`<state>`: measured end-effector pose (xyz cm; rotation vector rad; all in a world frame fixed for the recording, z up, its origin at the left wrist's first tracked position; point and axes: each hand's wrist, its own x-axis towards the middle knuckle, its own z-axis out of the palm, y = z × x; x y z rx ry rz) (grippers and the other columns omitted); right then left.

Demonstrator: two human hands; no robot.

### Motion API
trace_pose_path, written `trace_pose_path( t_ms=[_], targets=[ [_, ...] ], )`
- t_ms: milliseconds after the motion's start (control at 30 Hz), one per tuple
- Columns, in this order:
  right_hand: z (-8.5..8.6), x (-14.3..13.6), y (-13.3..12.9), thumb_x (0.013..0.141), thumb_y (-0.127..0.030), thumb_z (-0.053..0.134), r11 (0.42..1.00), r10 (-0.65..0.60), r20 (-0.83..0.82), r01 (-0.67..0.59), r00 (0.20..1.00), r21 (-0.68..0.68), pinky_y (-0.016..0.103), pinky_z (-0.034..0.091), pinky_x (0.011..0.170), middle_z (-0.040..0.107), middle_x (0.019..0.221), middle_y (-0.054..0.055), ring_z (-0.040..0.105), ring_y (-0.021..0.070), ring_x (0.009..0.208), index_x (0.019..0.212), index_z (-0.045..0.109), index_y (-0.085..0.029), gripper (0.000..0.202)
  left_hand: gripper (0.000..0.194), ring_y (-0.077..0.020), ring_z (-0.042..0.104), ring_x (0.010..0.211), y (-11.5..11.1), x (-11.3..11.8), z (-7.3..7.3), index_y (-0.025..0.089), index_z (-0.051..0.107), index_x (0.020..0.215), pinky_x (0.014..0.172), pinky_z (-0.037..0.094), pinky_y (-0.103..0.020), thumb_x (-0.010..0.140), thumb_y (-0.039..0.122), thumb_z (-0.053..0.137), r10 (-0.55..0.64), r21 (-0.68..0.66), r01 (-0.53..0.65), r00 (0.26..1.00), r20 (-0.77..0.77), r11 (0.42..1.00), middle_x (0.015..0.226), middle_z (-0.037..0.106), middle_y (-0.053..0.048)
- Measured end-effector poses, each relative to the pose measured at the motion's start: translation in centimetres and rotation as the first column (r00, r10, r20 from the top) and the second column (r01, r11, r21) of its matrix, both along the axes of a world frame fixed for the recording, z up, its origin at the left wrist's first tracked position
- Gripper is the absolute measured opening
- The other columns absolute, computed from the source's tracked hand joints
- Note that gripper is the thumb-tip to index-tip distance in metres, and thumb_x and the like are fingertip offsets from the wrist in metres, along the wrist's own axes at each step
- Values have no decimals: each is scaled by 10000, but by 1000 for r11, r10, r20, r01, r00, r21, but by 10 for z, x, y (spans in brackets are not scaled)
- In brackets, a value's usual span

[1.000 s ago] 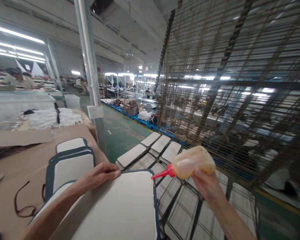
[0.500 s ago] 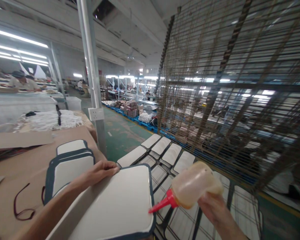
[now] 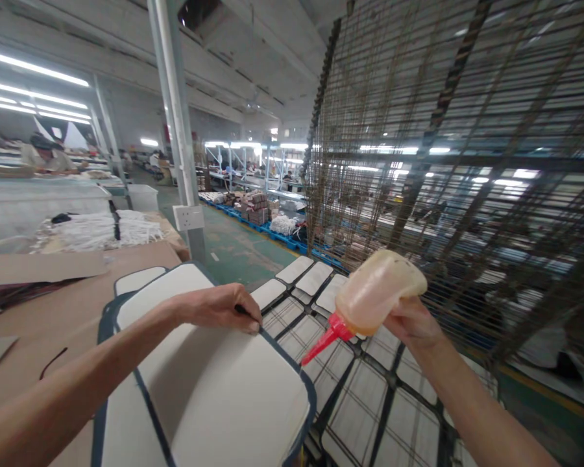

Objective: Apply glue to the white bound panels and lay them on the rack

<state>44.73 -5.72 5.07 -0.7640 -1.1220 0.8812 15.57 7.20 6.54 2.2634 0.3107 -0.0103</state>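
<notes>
My left hand [image 3: 226, 308] pinches the far edge of a white panel [image 3: 238, 389] with rounded corners and a dark blue border. My right hand [image 3: 413, 318] grips a translucent squeeze bottle [image 3: 379, 285] of yellowish liquid, tilted with its red nozzle [image 3: 327, 340] pointing down and left. The nozzle tip is at the panel's right border; whether it touches I cannot tell. Under and left of my left arm lie more white panels [image 3: 168, 288] with the same dark border, partly covered by the held one.
Bordered panels lie in rows on a rack [image 3: 357, 402] to the right, under a raised wire mesh frame [image 3: 418, 162]. Brown board covers the table [image 3: 39, 350], where part of a pair of glasses [image 3: 52, 363] shows. A post with a socket [image 3: 189, 218] stands ahead; a person [image 3: 46, 155] sits far left.
The bottle and my right hand have moved up, the nozzle tip shifting along the border. My left hand has moved right, and the held panel has turned, now overlapping other panels on the left.
</notes>
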Motion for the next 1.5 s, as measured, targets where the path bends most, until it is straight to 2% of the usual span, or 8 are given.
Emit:
trace_pose_path(
  t_ms=[133,300,567,667,800,967,1200,1500],
  targets=[
    [3,-1,-2,418,-425,886,994,106,63,-104,992,-44,479,537,800,725,746,10,683,264,713,821,720,-275,460,314,-158,537,675,-7,10,11,99,736,837,618,404,-211,827,367,571,-79,14,80,995,-52,997,721,652,-46],
    [3,0,-5,392,-420,896,983,147,101,-134,984,-124,458,533,795,722,792,33,680,273,767,869,714,-261,535,334,-168,575,693,-9,16,14,86,743,886,625,425,-210,842,366,565,-158,18,159,986,-48,987,758,683,-76],
    [2,5,-14,354,-390,913,981,165,82,-155,983,-119,360,549,740,701,767,1,672,240,766,946,684,-288,642,371,-163,569,692,-8,15,14,58,735,874,635,428,-208,837,392,576,-137,-2,137,990,-30,991,736,672,-87],
    [-4,11,-17,334,-363,919,986,121,55,-114,991,-123,335,552,694,704,812,1,667,224,746,1019,662,-300,735,364,-154,556,678,-9,12,15,89,740,851,629,422,-201,833,412,573,-120,-1,120,993,-18,993,705,657,-59],
    [-11,16,-21,359,-316,912,996,38,17,-36,999,-85,362,551,690,708,827,0,663,236,749,1041,650,-298,731,384,-164,539,660,-8,8,16,107,740,766,621,421,-215,822,445,566,-53,-11,53,999,1,999,689,642,-55],
    [-21,20,-28,367,-274,902,997,-30,-24,28,999,-68,420,538,764,709,905,25,655,280,843,1000,653,-283,680,389,-150,480,626,-4,4,15,109,715,700,582,396,-216,818,444,557,-17,35,17,1000,22,999,636,596,-44],
    [-20,8,-38,434,-316,887,987,-149,-57,152,987,48,340,559,691,705,855,9,644,220,756,895,686,-272,505,429,-133,449,606,5,-1,8,118,632,602,584,381,-211,826,470,530,47,75,-52,997,63,996,629,554,-25],
    [-31,2,-34,451,-397,868,933,-339,-102,348,935,92,386,561,685,719,861,29,644,225,654,1131,605,-294,736,392,-128,435,640,23,-9,-3,119,631,700,602,362,-214,853,455,497,124,122,-135,988,96,983,656,519,-7]
  ],
)
